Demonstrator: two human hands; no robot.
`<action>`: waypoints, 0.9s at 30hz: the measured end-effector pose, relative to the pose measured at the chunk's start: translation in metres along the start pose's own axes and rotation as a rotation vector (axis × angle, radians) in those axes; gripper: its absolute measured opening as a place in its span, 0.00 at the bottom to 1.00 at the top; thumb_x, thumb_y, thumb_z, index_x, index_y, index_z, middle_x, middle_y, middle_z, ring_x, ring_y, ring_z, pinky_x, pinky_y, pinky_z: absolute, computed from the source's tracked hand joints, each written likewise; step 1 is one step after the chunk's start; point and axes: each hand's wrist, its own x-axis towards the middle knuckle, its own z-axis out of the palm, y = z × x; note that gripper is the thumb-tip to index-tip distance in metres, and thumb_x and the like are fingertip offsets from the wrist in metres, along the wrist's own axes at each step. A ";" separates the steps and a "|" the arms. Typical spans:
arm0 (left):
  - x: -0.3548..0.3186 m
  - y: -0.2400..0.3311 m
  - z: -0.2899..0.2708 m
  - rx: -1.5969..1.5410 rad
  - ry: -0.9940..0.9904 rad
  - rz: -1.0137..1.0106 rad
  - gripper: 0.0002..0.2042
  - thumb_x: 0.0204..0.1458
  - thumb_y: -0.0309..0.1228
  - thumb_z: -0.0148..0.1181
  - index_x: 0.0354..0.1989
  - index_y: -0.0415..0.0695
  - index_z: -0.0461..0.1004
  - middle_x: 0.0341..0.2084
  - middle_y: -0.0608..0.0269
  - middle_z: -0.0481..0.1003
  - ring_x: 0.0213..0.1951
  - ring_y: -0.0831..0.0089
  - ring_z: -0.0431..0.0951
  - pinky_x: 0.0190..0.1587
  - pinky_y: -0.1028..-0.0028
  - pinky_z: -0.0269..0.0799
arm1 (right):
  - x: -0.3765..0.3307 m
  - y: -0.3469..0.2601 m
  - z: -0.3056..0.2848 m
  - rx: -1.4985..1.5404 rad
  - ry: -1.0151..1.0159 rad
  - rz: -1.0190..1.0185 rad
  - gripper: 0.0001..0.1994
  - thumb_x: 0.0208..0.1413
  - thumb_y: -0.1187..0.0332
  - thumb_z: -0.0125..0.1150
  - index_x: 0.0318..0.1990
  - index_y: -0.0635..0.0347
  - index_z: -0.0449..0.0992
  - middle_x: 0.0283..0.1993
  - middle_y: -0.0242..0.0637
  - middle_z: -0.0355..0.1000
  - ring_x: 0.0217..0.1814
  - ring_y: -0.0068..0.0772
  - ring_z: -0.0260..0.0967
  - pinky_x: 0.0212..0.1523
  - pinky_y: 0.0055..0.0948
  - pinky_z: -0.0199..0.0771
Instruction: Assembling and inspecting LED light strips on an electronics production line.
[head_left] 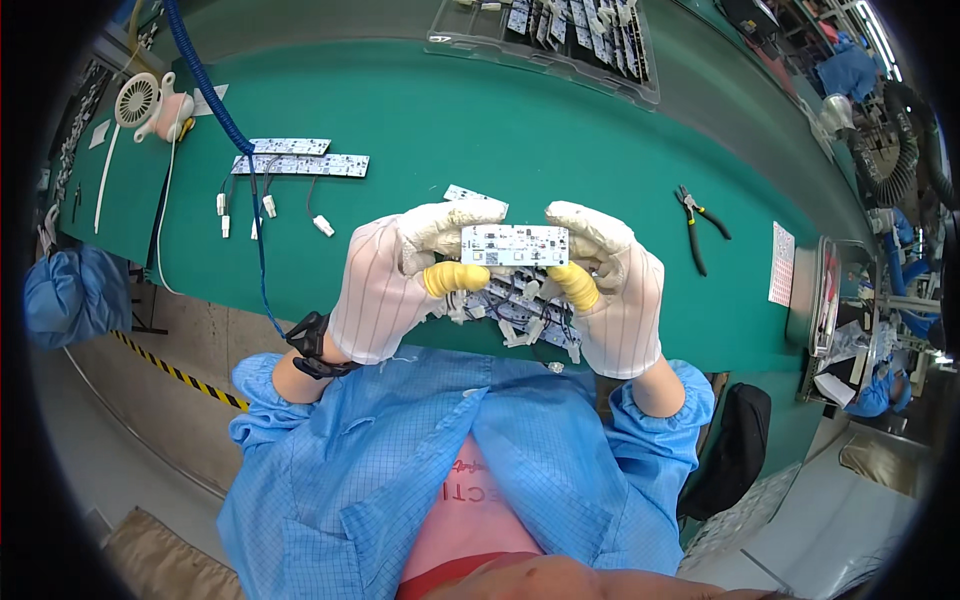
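A small white circuit board (515,245) is pinched at its left end by my left hand (400,265) and at its right end by my right hand (615,290). Both hands wear white striped gloves, with yellow covers on the thumbs. The board's face, dotted with small components, is turned up toward me. Beneath it lies a pile of similar boards (540,315) with dark wires and white connectors, partly hidden by the hands. Another white board (472,196) shows just beyond my left fingers. A black strap (312,345) circles my left wrist, joined to a blue cord.
Two board strips (300,164) with wired connectors lie left on the green mat (420,110). Cutting pliers (697,225) and a printed sheet (782,262) are at right. A clear tray (600,75) of boards stands at the back. A coiled blue cord (205,80) and small fan (150,105) are far left.
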 end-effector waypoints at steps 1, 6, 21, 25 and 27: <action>-0.001 -0.001 0.000 -0.002 0.001 -0.005 0.25 0.40 0.41 0.69 0.46 0.41 0.73 0.36 0.61 0.78 0.34 0.66 0.78 0.38 0.71 0.73 | 0.000 -0.001 0.003 0.047 0.056 0.004 0.20 0.51 0.70 0.64 0.50 0.69 0.70 0.41 0.42 0.76 0.35 0.27 0.76 0.31 0.21 0.77; 0.002 0.002 0.003 -0.364 0.041 -0.041 0.26 0.37 0.45 0.69 0.43 0.41 0.73 0.35 0.60 0.78 0.34 0.64 0.78 0.38 0.69 0.72 | 0.000 -0.006 0.004 0.023 0.146 -0.079 0.20 0.47 0.67 0.68 0.47 0.64 0.73 0.40 0.41 0.77 0.35 0.30 0.77 0.32 0.22 0.76; 0.014 0.018 -0.017 -0.335 -0.063 0.041 0.21 0.39 0.41 0.69 0.40 0.42 0.77 0.33 0.61 0.79 0.32 0.67 0.79 0.36 0.74 0.73 | -0.005 -0.004 0.000 -0.061 0.085 -0.118 0.22 0.48 0.65 0.69 0.47 0.66 0.72 0.41 0.40 0.76 0.33 0.24 0.75 0.32 0.20 0.75; 0.012 0.016 -0.011 -0.381 0.038 0.087 0.21 0.40 0.39 0.68 0.42 0.41 0.77 0.34 0.60 0.79 0.32 0.69 0.79 0.36 0.74 0.74 | -0.004 -0.006 -0.002 -0.103 0.135 -0.069 0.22 0.43 0.66 0.71 0.46 0.62 0.74 0.40 0.39 0.77 0.33 0.30 0.76 0.33 0.24 0.74; 0.015 0.019 -0.017 -0.482 -0.076 0.123 0.23 0.43 0.35 0.69 0.45 0.33 0.74 0.35 0.55 0.77 0.38 0.70 0.79 0.38 0.75 0.75 | 0.000 -0.008 -0.006 -0.290 0.098 -0.247 0.22 0.43 0.67 0.71 0.47 0.61 0.74 0.41 0.39 0.77 0.32 0.29 0.76 0.32 0.24 0.75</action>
